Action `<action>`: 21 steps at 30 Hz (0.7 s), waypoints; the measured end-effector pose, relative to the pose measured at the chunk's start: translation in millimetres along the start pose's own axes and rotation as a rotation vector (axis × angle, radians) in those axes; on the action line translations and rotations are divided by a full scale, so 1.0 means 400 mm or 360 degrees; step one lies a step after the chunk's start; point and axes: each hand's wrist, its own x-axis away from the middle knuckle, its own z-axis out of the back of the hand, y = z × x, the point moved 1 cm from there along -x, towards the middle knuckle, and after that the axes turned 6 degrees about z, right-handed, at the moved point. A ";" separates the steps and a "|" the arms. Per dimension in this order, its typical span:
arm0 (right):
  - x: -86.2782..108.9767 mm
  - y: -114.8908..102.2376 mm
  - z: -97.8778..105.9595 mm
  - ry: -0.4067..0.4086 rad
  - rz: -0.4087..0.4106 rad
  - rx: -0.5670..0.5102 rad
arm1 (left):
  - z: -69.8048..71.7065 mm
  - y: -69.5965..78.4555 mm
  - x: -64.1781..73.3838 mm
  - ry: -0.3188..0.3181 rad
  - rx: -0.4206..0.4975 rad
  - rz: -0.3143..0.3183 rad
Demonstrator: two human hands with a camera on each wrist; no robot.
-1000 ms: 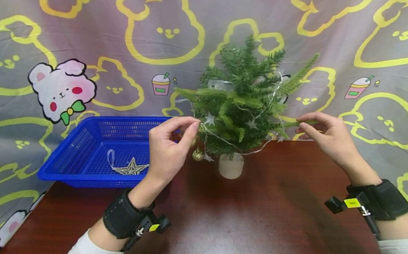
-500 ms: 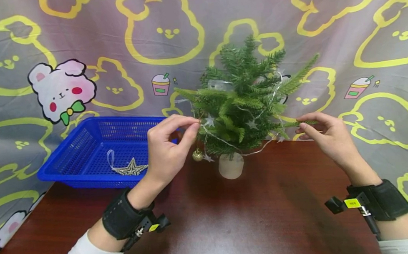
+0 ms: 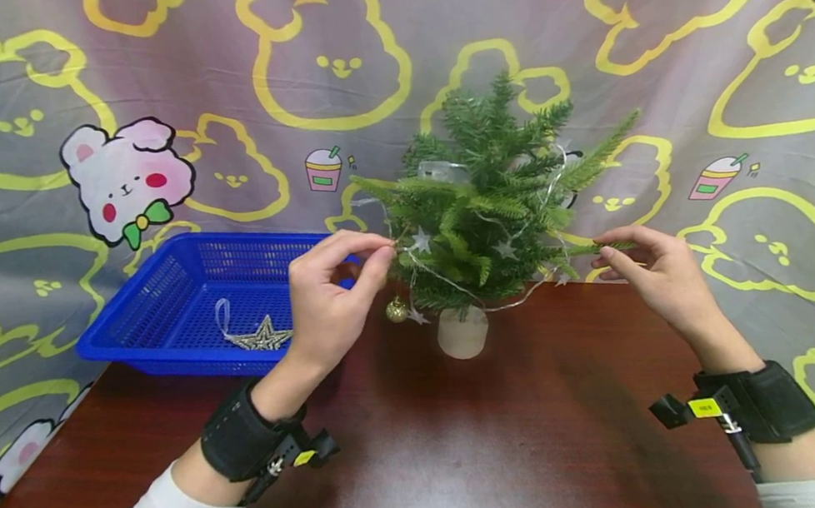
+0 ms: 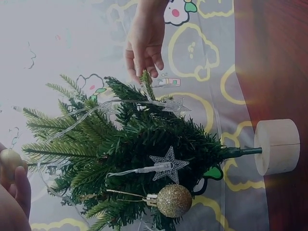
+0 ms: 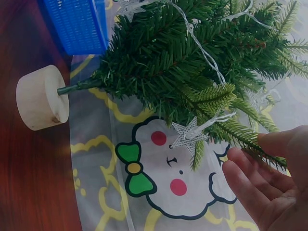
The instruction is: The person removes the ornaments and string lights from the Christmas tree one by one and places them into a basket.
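A small artificial Christmas tree with a round wooden base stands on the table. My left hand is at its left side, thumb and forefinger pinched together. In the left wrist view, a rounded gold bauble shows at those fingers, partly cut off by the edge. A glittery gold bauble hangs from the tree by a thin loop. On the right, my right hand holds a branch tip between thumb and fingers. Clear wire with translucent stars winds around the tree.
To the left, a blue plastic basket holds a glittery star ornament with a ribbon loop. Behind the tree hangs a patterned cloth. The dark wooden table extends in front of the tree.
My left hand has drawn slightly left from the tree, its fingertips still together. The right hand stays at the branch tip.
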 end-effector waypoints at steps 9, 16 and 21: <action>-0.002 0.001 0.001 -0.0005 0.0013 -0.0026 | 0.022 -0.011 0.000 0.0060 0.0079 0.0024; -0.001 0.001 0.000 -0.0005 0.0003 -0.0013 | 0.046 -0.026 0.003 0.0102 0.0071 0.0060; -0.004 0.003 0.001 -0.0005 0.0003 0.0002 | 0.067 -0.041 0.006 0.0138 0.0038 0.0107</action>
